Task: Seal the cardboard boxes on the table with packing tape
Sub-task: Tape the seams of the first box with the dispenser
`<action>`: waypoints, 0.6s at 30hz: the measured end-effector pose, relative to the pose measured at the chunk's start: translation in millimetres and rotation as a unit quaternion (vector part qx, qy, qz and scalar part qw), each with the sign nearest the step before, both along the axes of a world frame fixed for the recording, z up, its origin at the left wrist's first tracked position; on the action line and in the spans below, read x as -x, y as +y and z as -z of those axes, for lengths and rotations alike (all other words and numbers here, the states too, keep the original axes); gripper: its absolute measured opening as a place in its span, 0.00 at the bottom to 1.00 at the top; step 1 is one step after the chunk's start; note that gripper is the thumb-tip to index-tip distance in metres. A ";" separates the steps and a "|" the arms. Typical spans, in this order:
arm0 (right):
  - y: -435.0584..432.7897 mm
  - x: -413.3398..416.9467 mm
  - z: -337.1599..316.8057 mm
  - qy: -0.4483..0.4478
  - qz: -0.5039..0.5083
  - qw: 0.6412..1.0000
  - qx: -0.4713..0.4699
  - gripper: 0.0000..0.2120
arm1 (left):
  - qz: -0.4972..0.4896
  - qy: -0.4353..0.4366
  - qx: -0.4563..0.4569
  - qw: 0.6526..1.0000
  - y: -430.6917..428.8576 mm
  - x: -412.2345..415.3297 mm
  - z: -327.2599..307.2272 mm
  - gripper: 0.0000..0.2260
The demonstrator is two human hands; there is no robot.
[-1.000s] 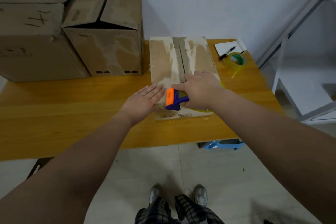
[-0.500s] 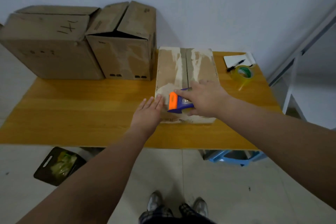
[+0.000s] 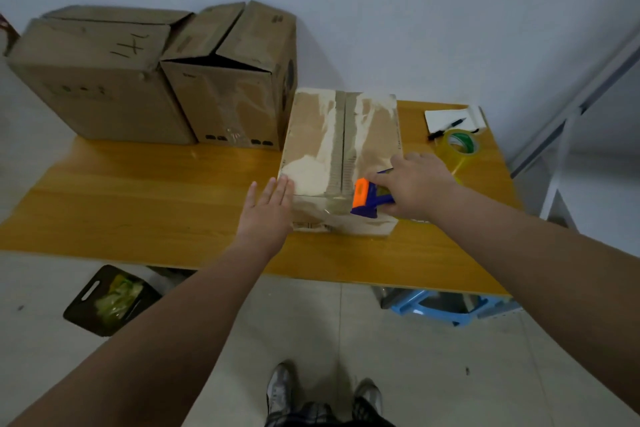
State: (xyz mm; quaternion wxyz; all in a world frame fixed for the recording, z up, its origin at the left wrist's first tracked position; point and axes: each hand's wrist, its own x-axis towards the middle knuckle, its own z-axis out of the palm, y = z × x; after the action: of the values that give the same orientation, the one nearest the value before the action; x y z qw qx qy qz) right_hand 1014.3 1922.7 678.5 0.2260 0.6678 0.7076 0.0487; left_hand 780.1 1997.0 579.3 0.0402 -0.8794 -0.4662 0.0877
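Right now your flat brown cardboard box (image 3: 311,135) lies mid-frame on the yellow wooden table (image 3: 138,204). Its long axis runs from the table's near edge up toward the wall, and its centre seam follows the same line.

Your right hand (image 3: 419,184) grips the blue and orange tape dispenser (image 3: 369,199), fingers (image 3: 379,179) curled round the blue handle. The dispenser sits at the box's near top edge, just right of the seam. Its orange end points to the left of the frame and its handle runs right, into your palm.

Your left hand (image 3: 268,215) is flat with straight fingers (image 3: 278,189), whose tips touch the box's near left corner.

A taller brown cardboard box with loose top flaps (image 3: 225,97) stands just beside the flat box's far left corner. A clear tape roll with a green core (image 3: 459,146) lies to the right, apart from your right hand.
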 end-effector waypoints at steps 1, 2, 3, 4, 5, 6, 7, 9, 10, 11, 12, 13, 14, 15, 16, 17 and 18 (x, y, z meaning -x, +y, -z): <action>0.7 0.5 -0.3 0.001 -0.001 1.000 0.001 0.28 | -0.012 0.008 -0.009 1.000 -5.9 -6.2 0.5 0.35; 1.8 1.6 -0.3 -0.002 -0.007 1.000 0.000 0.27 | -0.017 0.007 -0.013 1.000 -12.8 -16.2 1.1 0.36; 3.4 3.6 -0.2 -0.009 -0.013 1.000 -0.001 0.26 | -0.006 -0.002 -0.012 1.000 -20.5 -29.5 1.9 0.35; 4.6 5.7 -0.3 -0.014 -0.017 1.000 -0.002 0.26 | 0.021 -0.014 -0.006 1.000 -29.1 -45.1 2.9 0.34; 5.4 7.0 -0.2 -0.018 -0.017 1.000 -0.004 0.26 | 0.049 -0.031 0.007 0.998 -37.2 -60.4 2.8 0.33; 5.7 7.1 0.1 -0.018 -0.016 1.000 -0.005 0.27 | 0.065 -0.054 0.026 0.996 -41.9 -71.7 2.0 0.32; 5.1 6.1 0.6 -0.015 -0.013 1.000 -0.006 0.27 | 0.069 -0.074 0.038 0.994 -41.8 -77.0 0.9 0.31; 2.9 2.6 2.1 -0.003 -0.009 1.000 -0.006 0.27 | 0.071 -0.085 0.032 0.993 -33.1 -64.5 -0.5 0.31; 1.4 0.8 3.4 0.005 -0.007 1.000 -0.007 0.27 | 0.062 -0.084 0.026 0.994 -27.3 -50.0 0.0 0.31; 0.2 -0.5 4.4 0.013 -0.004 1.000 -0.008 0.28 | 0.043 -0.077 0.017 0.996 -20.4 -34.4 1.3 0.32; -0.3 -1.2 5.1 0.018 -0.003 1.000 -0.011 0.28 | 0.024 -0.061 0.005 0.998 -14.6 -20.2 1.7 0.32; -0.1 -1.4 5.5 0.019 -0.004 1.000 -0.013 0.28 | 0.012 -0.039 -0.002 0.999 -11.0 -11.7 0.3 0.33; 0.4 -1.3 5.3 0.019 -0.006 1.000 -0.015 0.27 | 0.010 -0.024 -0.003 1.000 -9.9 -10.5 -1.5 0.33; 0.6 -0.9 4.8 0.019 -0.007 1.000 -0.017 0.27 | 0.016 -0.025 0.001 1.000 -11.0 -16.0 -3.3 0.34; 0.4 -0.7 4.5 0.018 -0.008 1.000 -0.021 0.27 | 0.031 -0.037 0.007 0.999 -13.3 -25.3 -4.7 0.35; -0.4 -0.3 4.5 0.013 -0.010 1.000 -0.024 0.27 | 0.054 -0.052 0.019 0.997 -16.5 -35.8 -5.4 0.35; -1.7 -0.1 5.0 0.007 -0.012 0.999 -0.029 0.27 | 0.077 -0.067 0.035 0.994 -20.1 -44.2 -5.1 0.36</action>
State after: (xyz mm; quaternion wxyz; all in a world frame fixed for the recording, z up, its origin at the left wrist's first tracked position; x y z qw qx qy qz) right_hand 1014.4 1921.0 673.5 0.2013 0.6659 0.7152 0.0673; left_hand 824.3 1976.9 584.4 -0.0156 -0.9174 -0.3954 0.0412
